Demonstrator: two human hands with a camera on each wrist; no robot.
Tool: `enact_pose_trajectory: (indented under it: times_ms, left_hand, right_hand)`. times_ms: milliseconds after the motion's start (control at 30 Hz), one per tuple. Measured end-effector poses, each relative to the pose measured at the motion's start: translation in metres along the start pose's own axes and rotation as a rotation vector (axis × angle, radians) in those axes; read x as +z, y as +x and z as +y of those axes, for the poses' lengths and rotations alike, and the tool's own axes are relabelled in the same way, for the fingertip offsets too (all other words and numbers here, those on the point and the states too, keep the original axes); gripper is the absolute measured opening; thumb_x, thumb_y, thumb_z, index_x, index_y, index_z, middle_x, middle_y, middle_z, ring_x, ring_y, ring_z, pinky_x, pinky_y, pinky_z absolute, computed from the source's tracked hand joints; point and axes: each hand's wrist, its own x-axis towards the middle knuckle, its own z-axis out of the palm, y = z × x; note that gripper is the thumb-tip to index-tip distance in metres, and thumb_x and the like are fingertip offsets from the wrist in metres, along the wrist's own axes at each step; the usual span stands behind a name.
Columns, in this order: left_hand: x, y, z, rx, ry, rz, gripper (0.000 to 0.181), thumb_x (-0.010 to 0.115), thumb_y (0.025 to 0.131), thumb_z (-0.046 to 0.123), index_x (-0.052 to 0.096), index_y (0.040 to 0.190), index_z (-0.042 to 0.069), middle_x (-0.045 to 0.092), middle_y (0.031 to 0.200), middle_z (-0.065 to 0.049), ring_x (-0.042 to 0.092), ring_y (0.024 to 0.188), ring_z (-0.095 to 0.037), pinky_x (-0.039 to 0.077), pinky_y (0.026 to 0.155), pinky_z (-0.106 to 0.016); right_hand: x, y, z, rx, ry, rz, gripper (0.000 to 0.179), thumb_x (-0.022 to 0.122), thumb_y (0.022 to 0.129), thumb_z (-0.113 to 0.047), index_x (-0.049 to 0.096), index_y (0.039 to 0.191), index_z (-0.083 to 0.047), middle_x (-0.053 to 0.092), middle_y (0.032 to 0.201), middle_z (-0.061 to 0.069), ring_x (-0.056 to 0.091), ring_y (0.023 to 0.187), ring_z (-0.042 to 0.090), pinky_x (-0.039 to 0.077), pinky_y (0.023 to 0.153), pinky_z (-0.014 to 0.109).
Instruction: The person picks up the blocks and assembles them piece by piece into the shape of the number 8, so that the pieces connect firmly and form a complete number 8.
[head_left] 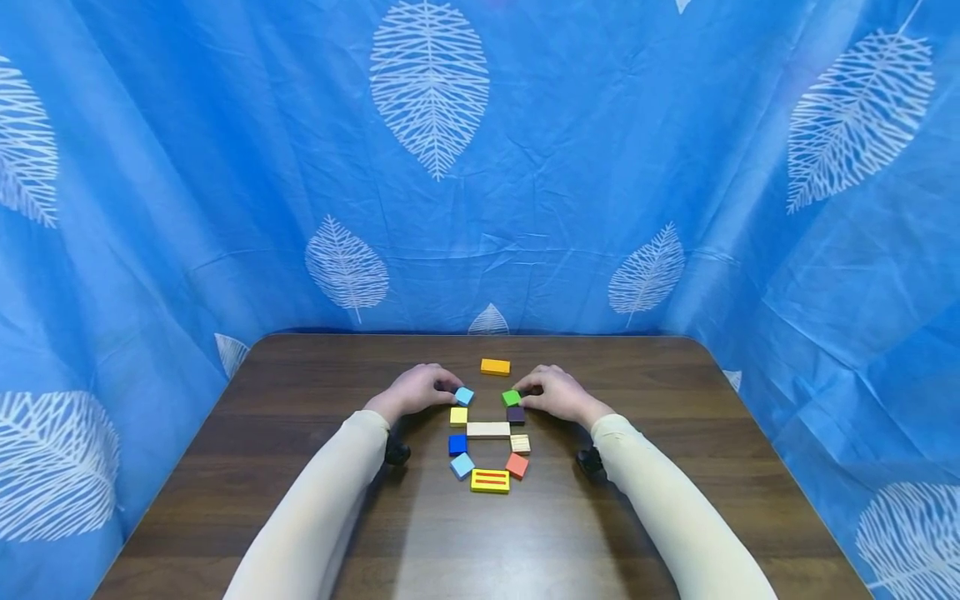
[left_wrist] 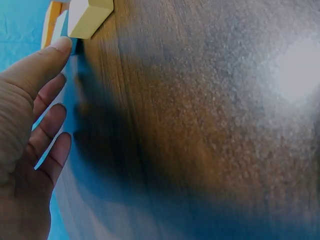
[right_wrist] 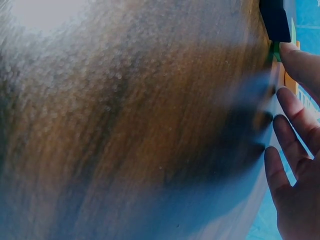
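At the far left of a ring of small blocks, my left hand (head_left: pixel 420 390) pinches a light blue block (head_left: pixel 464 397) between thumb and forefinger. Opposite it, my right hand (head_left: pixel 557 392) holds a green block (head_left: pixel 512 398) the same way. Each block stands turned at an angle. Just nearer than the blue one lies a yellow block (head_left: pixel 458 417); a black block (head_left: pixel 516 415) sits close to the green. In the left wrist view the thumb (left_wrist: pixel 37 65) touches the block's side, while the other fingers are spread loosely. The right wrist view shows the green block mostly hidden behind the black one.
An orange bar (head_left: pixel 495 367) lies beyond both hands. A pale wooden bar (head_left: pixel 488 430) crosses the ring's middle. Nearer are a dark blue block (head_left: pixel 457 445), another light blue block (head_left: pixel 462 466), a plain wood block (head_left: pixel 520 444), a red block (head_left: pixel 517 465) and a yellow striped bar (head_left: pixel 491 481).
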Motion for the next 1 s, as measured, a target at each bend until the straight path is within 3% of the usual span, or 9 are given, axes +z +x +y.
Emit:
enact_pose_trajectory:
  times_ms: [1000]
  left_hand:
    - [0.0002, 0.0042, -0.0002, 0.008, 0.048, -0.040, 0.030, 0.071, 0.098, 0.028, 0.074, 0.129, 0.027, 0.068, 0.124, 0.003, 0.054, 0.118, -0.021, 0.042, 0.104, -0.044]
  right_hand:
    - [-0.0004, -0.0023, -0.0004, 0.023, 0.016, -0.007, 0.024, 0.076, 0.095, -0.030, 0.077, 0.119, -0.026, 0.065, 0.114, -0.007, 0.052, 0.112, 0.019, 0.043, 0.099, 0.044]
